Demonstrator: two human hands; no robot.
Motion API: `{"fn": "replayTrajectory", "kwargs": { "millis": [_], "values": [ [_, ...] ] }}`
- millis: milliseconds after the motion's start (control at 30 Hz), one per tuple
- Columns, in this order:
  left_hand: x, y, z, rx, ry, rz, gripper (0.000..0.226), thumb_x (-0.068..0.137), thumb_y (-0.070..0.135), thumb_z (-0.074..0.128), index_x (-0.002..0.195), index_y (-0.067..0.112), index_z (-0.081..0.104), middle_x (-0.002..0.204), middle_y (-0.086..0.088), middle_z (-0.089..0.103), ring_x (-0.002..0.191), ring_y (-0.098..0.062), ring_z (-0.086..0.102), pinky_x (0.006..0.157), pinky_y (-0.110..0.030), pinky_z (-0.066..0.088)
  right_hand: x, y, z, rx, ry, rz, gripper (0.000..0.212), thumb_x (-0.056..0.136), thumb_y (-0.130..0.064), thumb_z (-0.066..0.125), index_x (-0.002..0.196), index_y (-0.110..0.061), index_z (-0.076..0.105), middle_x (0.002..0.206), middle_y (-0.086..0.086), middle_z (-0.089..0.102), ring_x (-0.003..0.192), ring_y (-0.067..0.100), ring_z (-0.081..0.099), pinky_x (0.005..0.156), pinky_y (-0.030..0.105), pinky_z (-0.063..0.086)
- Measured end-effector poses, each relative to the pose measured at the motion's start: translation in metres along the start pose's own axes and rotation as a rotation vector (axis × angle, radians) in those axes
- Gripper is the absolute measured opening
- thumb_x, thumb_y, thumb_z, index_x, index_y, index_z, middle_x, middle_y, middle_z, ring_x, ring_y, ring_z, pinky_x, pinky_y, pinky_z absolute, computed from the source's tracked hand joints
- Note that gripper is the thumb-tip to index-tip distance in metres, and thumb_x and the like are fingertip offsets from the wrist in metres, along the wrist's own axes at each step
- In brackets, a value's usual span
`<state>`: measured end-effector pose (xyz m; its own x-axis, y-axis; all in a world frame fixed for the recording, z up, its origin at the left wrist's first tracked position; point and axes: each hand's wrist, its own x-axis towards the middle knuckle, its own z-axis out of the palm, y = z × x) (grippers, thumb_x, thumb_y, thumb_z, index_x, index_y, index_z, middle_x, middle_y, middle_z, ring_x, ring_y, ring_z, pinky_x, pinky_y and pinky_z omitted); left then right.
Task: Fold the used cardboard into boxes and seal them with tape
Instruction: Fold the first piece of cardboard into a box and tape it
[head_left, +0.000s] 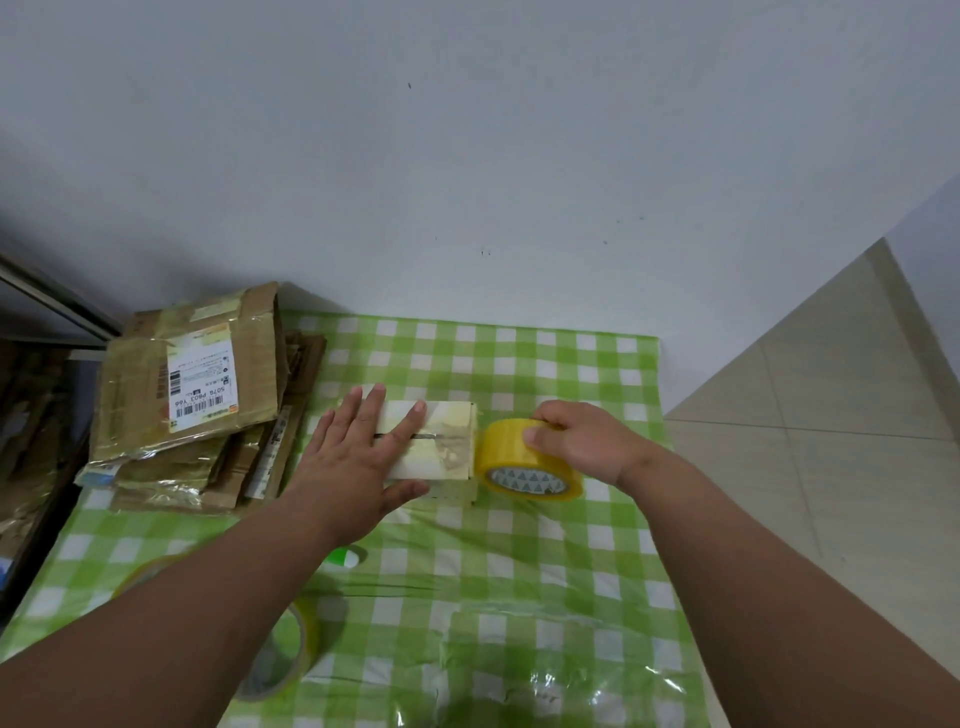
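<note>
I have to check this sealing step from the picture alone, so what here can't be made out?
Head view, the only one:
- Seam of the small box: the left hand covers most of it.
- Tape end: hidden behind the yellow tape roll held by the right hand.
- Label on the flattened cardboard stack: print too small.
- Second tape roll: partly hidden by the left forearm.

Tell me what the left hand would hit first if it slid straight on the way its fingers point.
The left hand lies flat on the small pale cardboard box, fingers pointing away toward the white wall. Past the box's far edge, only bare green checked tablecloth shows, then that wall; depth is uncertain.
</note>
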<state>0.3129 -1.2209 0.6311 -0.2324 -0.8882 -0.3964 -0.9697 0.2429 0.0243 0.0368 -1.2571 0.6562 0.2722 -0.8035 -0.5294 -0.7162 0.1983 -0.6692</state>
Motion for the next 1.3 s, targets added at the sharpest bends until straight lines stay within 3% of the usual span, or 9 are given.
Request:
{"fn": "replayTrajectory", "kwargs": {
  "millis": [233,433,600,700,800,867,1000,1167,1300],
  "values": [
    [0.000,0.002,-0.003,-0.018,-0.024,-0.013,0.078,0.089,0.073,0.030,0.132,0.059,-0.034,0.160,-0.004,-0.030,0.146,-0.024,-0.029,0.119,-0.044,-0.010,0.014,-0.021,0.015,-0.348,0.016,0.016,0.022,0.097,-0.043,0.044,0.095,-0.024,0.056,0.096,-0.006,0.058,0.096,0.018,0.050,0.099,0.043,0.030],
    [-0.005,0.031,-0.013,-0.087,-0.080,-0.133,0.108,0.070,0.093,0.034,0.150,0.044,-0.018,0.160,0.005,-0.030,0.146,-0.024,-0.030,0.115,-0.065,-0.002,0.009,-0.022,0.021,-0.287,0.013,0.023,0.022,0.098,-0.040,0.045,0.091,-0.021,0.052,0.091,-0.005,0.054,0.092,0.021,0.051,0.089,0.041,0.038],
    [0.005,0.051,-0.017,-0.055,-0.039,-0.170,0.111,0.070,0.092,0.035,0.155,0.032,-0.006,0.164,0.008,-0.015,0.149,-0.030,-0.020,0.112,-0.073,0.002,-0.007,-0.022,0.028,0.017,-0.006,0.095,0.021,0.090,-0.016,0.048,0.099,-0.003,0.062,0.095,0.008,0.062,0.090,0.028,0.057,0.079,0.042,0.045],
    [0.016,0.043,-0.027,-0.008,-0.016,0.049,0.100,0.078,0.078,0.048,0.156,0.032,0.004,0.165,0.011,-0.005,0.152,-0.022,-0.011,0.113,-0.071,0.003,-0.021,-0.015,0.030,0.200,-0.032,0.105,0.018,0.086,-0.009,0.053,0.097,-0.003,0.064,0.087,0.005,0.058,0.080,0.021,0.052,0.071,0.035,0.040],
    [0.022,0.031,-0.041,-0.001,-0.052,0.224,0.089,0.082,0.062,0.052,0.156,0.032,0.012,0.165,0.012,-0.003,0.151,-0.014,-0.012,0.117,-0.064,0.000,-0.030,-0.009,0.043,0.416,-0.035,0.117,0.032,0.071,-0.024,0.062,0.099,-0.010,0.069,0.088,0.003,0.064,0.082,0.018,0.057,0.075,0.037,0.045],
    [0.021,0.025,-0.043,-0.066,-0.018,0.204,0.083,0.081,0.059,0.052,0.155,0.038,0.020,0.164,0.011,-0.006,0.149,-0.019,-0.012,0.120,-0.056,-0.001,-0.033,-0.006,0.058,0.514,-0.053,0.108,0.038,0.066,-0.031,0.063,0.100,-0.017,0.069,0.092,0.000,0.067,0.086,0.016,0.060,0.081,0.037,0.048],
    [0.012,0.018,-0.032,-0.110,0.026,0.136,0.072,0.085,0.055,0.054,0.150,0.049,0.024,0.161,0.007,0.004,0.146,-0.024,-0.004,0.121,-0.048,-0.001,-0.037,0.000,0.089,0.611,-0.097,0.094,0.020,0.086,-0.020,0.070,0.105,-0.020,0.066,0.100,0.000,0.070,0.091,0.016,0.065,0.088,0.040,0.052],
    [0.001,0.011,-0.014,-0.067,0.046,0.145,0.094,0.068,0.080,0.017,0.154,0.044,0.011,0.164,0.007,0.004,0.150,-0.020,-0.006,0.120,-0.046,-0.009,-0.043,0.006,0.107,0.642,-0.130,0.100,0.034,0.072,-0.028,0.069,0.105,-0.021,0.065,0.103,0.005,0.071,0.099,0.023,0.065,0.096,0.047,0.050],
    [0.002,0.008,-0.013,-0.031,0.040,0.174,0.077,0.092,0.067,0.038,0.156,0.039,0.003,0.165,0.007,-0.004,0.151,-0.020,-0.011,0.120,-0.046,-0.011,-0.041,0.010,0.116,0.591,-0.162,0.112,0.024,0.079,-0.021,0.071,0.102,-0.023,0.067,0.108,0.005,0.072,0.107,0.025,0.066,0.100,0.047,0.050]
  ]
}}
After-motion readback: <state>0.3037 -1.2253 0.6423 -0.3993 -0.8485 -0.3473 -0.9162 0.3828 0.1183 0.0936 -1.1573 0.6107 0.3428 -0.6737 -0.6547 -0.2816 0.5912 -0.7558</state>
